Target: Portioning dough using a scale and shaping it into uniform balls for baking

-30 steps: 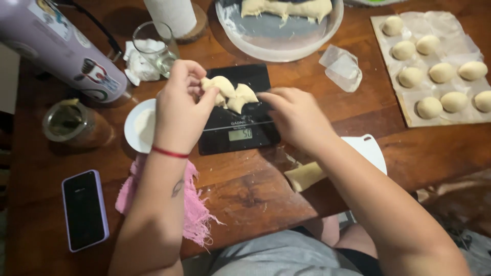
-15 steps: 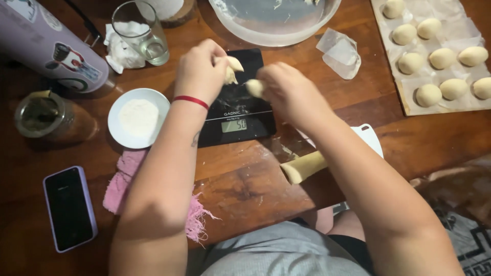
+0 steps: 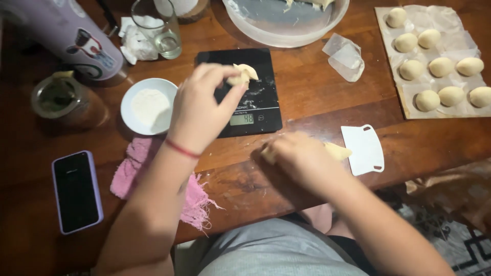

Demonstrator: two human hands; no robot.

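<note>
While the left hand (image 3: 202,110) pinches a small dough piece (image 3: 243,74) at its fingertips above the black kitchen scale (image 3: 240,92), the right hand (image 3: 302,159) lies curled over a dough log (image 3: 337,151), just left of the white scraper (image 3: 364,149).

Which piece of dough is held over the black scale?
The small dough piece pinched by the left hand; the other lies on the table under the right hand.
</note>
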